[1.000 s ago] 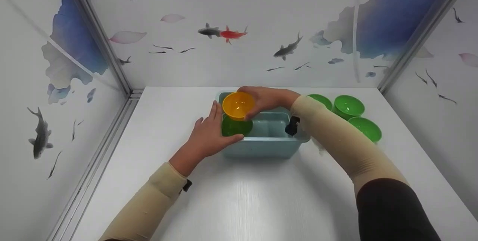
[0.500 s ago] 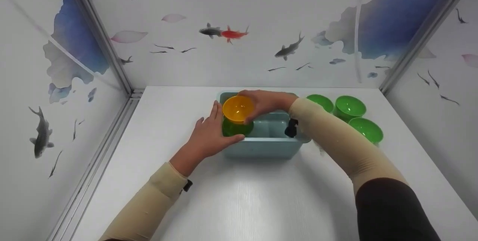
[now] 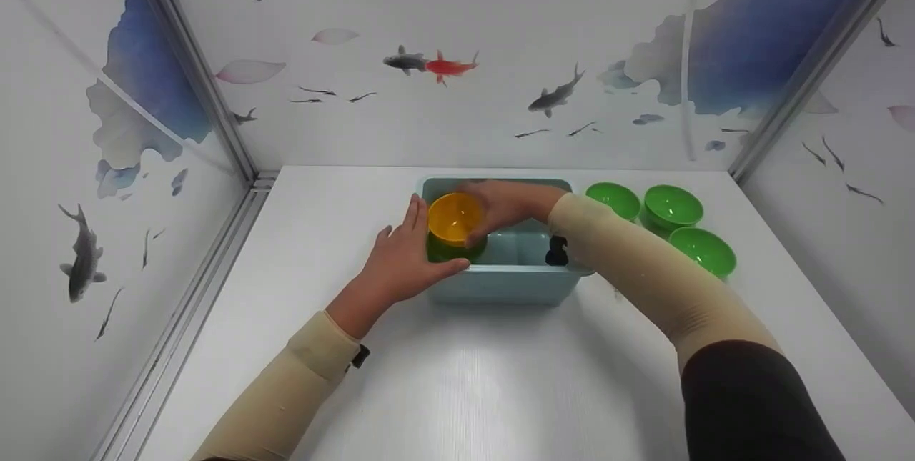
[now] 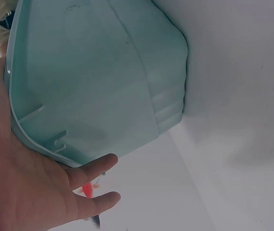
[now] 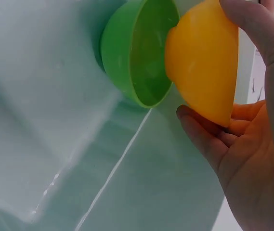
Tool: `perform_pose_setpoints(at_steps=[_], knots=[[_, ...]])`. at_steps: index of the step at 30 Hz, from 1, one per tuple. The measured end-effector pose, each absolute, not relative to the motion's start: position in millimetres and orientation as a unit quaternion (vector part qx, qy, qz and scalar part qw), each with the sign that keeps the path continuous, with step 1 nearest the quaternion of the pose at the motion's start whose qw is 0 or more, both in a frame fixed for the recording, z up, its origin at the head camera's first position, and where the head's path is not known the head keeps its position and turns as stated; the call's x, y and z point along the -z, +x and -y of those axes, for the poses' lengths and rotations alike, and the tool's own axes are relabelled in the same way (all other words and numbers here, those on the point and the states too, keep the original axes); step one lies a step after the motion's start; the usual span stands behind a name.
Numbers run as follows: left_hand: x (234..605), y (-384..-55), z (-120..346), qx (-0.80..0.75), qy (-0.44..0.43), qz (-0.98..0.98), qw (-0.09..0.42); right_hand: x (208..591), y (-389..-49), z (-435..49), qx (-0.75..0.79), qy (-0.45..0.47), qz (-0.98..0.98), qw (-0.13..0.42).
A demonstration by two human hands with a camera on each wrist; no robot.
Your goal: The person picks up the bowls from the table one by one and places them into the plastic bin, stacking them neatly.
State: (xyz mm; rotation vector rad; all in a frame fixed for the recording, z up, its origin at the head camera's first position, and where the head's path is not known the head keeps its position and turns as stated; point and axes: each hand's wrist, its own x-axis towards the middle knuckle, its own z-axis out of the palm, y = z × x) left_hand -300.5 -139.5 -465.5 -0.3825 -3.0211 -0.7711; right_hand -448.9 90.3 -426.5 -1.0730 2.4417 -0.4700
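Note:
My right hand [image 3: 511, 202] pinches a yellow bowl [image 3: 455, 219] by its rim, thumb on one side and fingers on the other. In the right wrist view the foot of the yellow bowl dips just into the mouth of a green bowl [image 5: 117, 53], which sits in the left end of a pale blue-green plastic bin [image 3: 500, 286]. My left hand [image 3: 400, 261] lies at the bin's front left corner. Its thumb rests along the front rim and its fingers reach straight up the left side. The left wrist view shows the bin's outer wall [image 4: 93, 72].
To the right of the bin, a group of green bowls stands on the white table [image 3: 465, 375]: one at the back [image 3: 673, 205], one in front [image 3: 703, 250] and one nearer the bin [image 3: 613, 198]. Patterned panels [image 3: 343, 132] enclose the table's back and sides.
My right hand has lowered the yellow bowl, so it now covers more of the green bowl beneath. The left hand has stayed at the bin's corner.

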Motion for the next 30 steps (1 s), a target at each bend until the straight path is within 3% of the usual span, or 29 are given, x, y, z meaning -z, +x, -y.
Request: perform_pose_setpoints(at_steps=[16,30], knots=[[468.6,-301.7,140.3,0.245,-0.122,0.962,0.003,437.1,-444.4,-78.3,0.102,-0.337,-0.911,0.217],[467.3,-302.2,139.9,0.243,-0.121,0.962,0.003,445.0,-443.8,-74.3,0.058,-0.351,-0.91,0.213]])
